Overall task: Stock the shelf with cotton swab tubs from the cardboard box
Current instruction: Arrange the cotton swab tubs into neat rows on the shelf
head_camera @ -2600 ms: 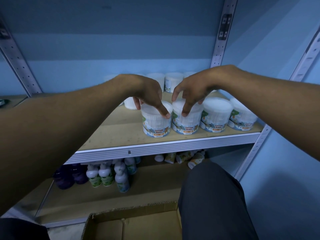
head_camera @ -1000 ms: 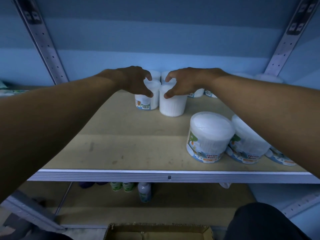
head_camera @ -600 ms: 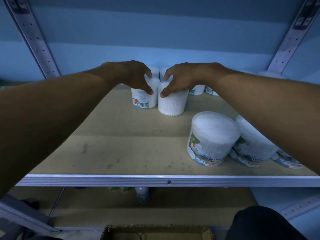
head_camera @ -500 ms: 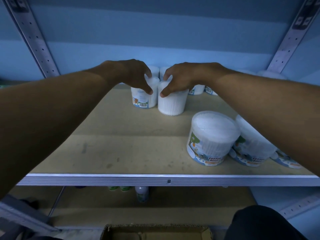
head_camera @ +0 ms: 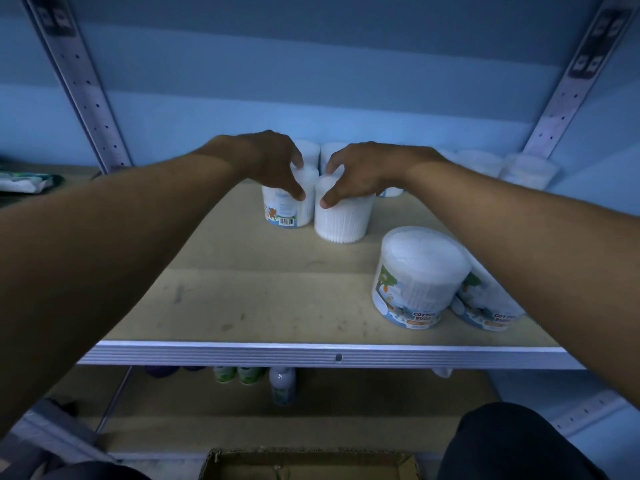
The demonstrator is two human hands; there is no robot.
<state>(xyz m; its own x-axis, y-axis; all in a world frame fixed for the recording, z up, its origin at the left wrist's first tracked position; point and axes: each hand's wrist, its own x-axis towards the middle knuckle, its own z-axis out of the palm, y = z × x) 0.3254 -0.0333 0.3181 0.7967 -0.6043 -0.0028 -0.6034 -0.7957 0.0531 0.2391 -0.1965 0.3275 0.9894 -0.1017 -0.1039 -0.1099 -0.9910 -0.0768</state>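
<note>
Toward the back of the shelf (head_camera: 242,306), your left hand (head_camera: 273,164) grips one cotton swab tub (head_camera: 285,206), your right hand (head_camera: 363,171) another (head_camera: 343,220); several tubs already stand there, and the cardboard box (head_camera: 308,465) below looks emptied.

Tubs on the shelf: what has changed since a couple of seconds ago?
The left hand and right hand have carried two tubs from the front edge to the back of the shelf. Each grips its tub, left tub and right tub, side by side. The front right tubs stayed put.
</note>
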